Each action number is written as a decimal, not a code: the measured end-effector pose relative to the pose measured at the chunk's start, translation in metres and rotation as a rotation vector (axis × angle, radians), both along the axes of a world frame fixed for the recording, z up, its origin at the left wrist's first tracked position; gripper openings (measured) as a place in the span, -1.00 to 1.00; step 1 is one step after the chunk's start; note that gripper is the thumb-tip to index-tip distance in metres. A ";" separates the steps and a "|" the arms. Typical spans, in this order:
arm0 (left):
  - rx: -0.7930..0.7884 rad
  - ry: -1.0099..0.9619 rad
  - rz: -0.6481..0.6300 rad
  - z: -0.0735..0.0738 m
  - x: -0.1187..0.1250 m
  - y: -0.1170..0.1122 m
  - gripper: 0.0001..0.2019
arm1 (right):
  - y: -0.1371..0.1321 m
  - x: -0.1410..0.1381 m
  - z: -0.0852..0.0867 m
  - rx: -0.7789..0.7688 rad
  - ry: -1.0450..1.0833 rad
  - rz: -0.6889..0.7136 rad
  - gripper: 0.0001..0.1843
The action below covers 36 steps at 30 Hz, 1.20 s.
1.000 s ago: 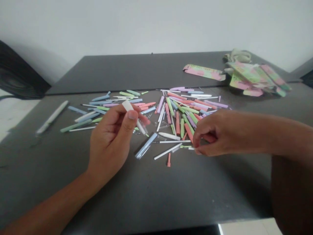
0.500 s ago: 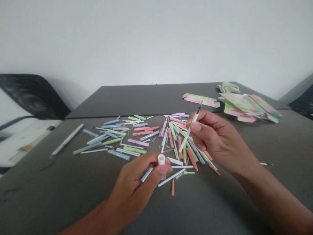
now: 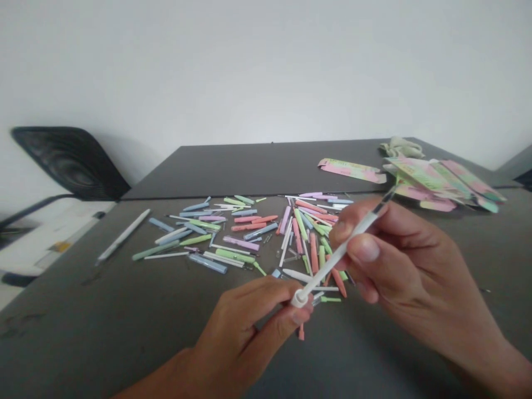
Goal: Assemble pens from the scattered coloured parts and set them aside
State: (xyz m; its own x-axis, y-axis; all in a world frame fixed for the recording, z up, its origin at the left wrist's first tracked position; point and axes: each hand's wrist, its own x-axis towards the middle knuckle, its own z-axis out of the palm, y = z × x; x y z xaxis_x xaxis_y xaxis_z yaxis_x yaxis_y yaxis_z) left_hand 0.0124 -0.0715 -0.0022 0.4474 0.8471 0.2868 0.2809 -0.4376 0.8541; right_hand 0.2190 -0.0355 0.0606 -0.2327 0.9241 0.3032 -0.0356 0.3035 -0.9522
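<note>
My left hand is closed around a white pen barrel, its round open end showing between thumb and forefinger. The rest of the barrel is hidden by the fingers. Pinched in my right hand is a white pen refill with a clear and dark tip end pointing up and to the right. The refill's lower end meets the barrel's mouth and looks to be just inside it. Behind both hands lie many loose pen parts, among them a purple barrel and a green one.
A white pen lies apart at the left. Flattened printed cartons are heaped at the back right, with another carton beside them and a crumpled cloth behind. A black mesh chair stands beyond the table's left edge.
My right hand has come down and toward me, bringing the refill's lower end to the barrel's mouth. My left hand has shifted right and slightly down in the view.
</note>
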 end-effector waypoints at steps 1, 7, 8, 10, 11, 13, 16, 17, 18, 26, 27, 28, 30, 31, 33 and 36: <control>0.003 0.002 0.002 0.000 0.000 0.000 -0.81 | 0.000 0.001 0.000 -0.001 -0.004 0.010 -0.53; 0.041 -0.004 0.007 0.000 0.000 0.000 -0.83 | 0.001 0.002 -0.004 0.008 -0.023 0.044 -0.60; 0.039 -0.003 0.004 0.000 0.000 0.000 -0.83 | 0.002 0.002 -0.005 0.007 -0.017 0.052 -0.62; 0.040 -0.006 0.006 0.001 0.000 -0.001 -0.84 | 0.002 0.000 -0.007 0.007 -0.018 0.069 -0.67; 0.043 -0.005 0.010 0.001 0.000 -0.001 -0.84 | 0.002 0.000 -0.007 0.015 -0.033 0.074 -0.69; 0.055 -0.001 0.022 0.002 0.000 -0.001 -0.84 | 0.003 -0.001 -0.008 0.057 -0.097 0.078 -0.73; 0.070 0.006 0.045 0.002 0.000 0.000 -0.86 | 0.003 0.000 -0.007 0.186 -0.216 0.067 -0.79; 0.073 0.007 0.053 0.002 0.000 0.000 -0.86 | 0.004 0.000 -0.007 0.233 -0.246 0.061 -0.80; 0.076 0.008 0.058 0.001 0.001 0.000 -0.86 | 0.004 0.001 -0.005 0.274 -0.271 0.053 -0.80; 0.059 -0.022 0.064 -0.004 -0.001 0.002 -0.83 | 0.004 0.006 0.000 0.408 -0.430 -0.045 -0.76; 0.058 -0.018 0.061 -0.003 -0.001 0.002 -0.83 | 0.003 0.006 0.000 0.408 -0.440 -0.053 -0.77; 0.059 -0.014 0.060 -0.003 -0.001 0.002 -0.83 | 0.002 0.006 -0.001 0.406 -0.446 -0.052 -0.78; 0.068 0.000 0.047 -0.003 -0.001 0.002 -0.82 | 0.000 0.006 -0.002 0.399 -0.446 -0.041 -0.81; 0.075 0.000 0.044 -0.002 -0.001 0.002 -0.82 | -0.001 0.006 -0.002 0.394 -0.443 -0.034 -0.82; 0.092 -0.011 0.047 -0.003 0.000 0.002 -0.82 | -0.002 0.005 -0.002 0.402 -0.439 -0.029 -0.83; 0.114 -0.021 0.053 -0.004 0.000 0.003 -0.84 | -0.004 0.004 -0.001 0.478 -0.455 -0.055 -0.84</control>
